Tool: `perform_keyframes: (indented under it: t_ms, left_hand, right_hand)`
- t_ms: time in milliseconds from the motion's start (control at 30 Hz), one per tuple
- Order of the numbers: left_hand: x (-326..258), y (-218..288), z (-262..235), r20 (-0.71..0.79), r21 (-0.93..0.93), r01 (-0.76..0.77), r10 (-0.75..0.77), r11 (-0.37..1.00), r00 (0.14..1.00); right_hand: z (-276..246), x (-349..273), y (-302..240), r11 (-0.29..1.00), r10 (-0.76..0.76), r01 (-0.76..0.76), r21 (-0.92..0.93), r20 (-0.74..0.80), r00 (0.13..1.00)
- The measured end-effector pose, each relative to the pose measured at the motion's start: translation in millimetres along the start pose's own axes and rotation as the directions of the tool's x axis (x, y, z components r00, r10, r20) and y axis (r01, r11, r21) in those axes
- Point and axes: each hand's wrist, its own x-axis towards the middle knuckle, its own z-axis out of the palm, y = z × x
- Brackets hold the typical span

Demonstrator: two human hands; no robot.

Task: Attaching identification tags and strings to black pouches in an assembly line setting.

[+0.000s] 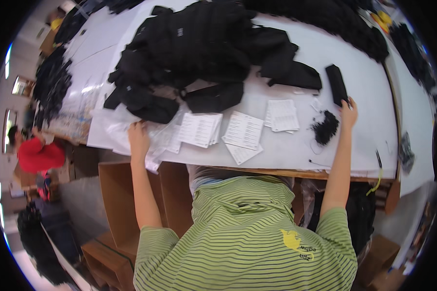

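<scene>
My left hand is over a crumpled clear plastic bag, its fingers closed on the film just below a black fabric piece. Farther right, my right hand grips the near end of a narrow, folded black fabric piece, which lies lengthwise away from me. Just left of that hand is a tangled heap of thin black cords. Between my hands lie printed white paper sheets in small stacks: one stack beside the bags, another in the middle, and a third farther right.
A big pile of black fabric bags covers the far middle of the white table. More black goods line the back. A black pen-like tool lies at the right. Cardboard boxes stand below; a person in red is far left.
</scene>
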Motion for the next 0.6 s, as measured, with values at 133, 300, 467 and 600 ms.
perform_keyframes:
  t_ms: [133, 300, 467, 600]
  left_hand:
    - [27.9, -19.5, 3.5, 0.051, -0.15, 0.011, -0.004, 0.989, 0.999]
    - [49.2, 5.5, -2.6, -0.056, -0.403, 0.045, -0.074, 0.914, 0.996]
    - [69.4, 22.6, -15.1, -0.099, -0.42, -0.138, 0.106, 0.897, 0.989]
    - [72.6, 48.5, -33.9, -0.176, -0.356, -0.269, 0.219, 0.895, 0.96]
  right_hand:
    - [-27.7, -11.8, -13.2, 0.992, -0.105, 0.099, -0.079, -0.072, 0.992]
    - [-72.4, -40.9, -2.5, 0.997, -0.004, -0.004, -0.075, -0.107, 0.994]
    - [-118.5, -59.3, 47.5, 0.994, -0.008, -0.012, -0.106, -0.185, 0.983]
    - [-130.2, -71.3, 65.2, 0.994, 0.032, -0.057, -0.096, -0.244, 0.969]
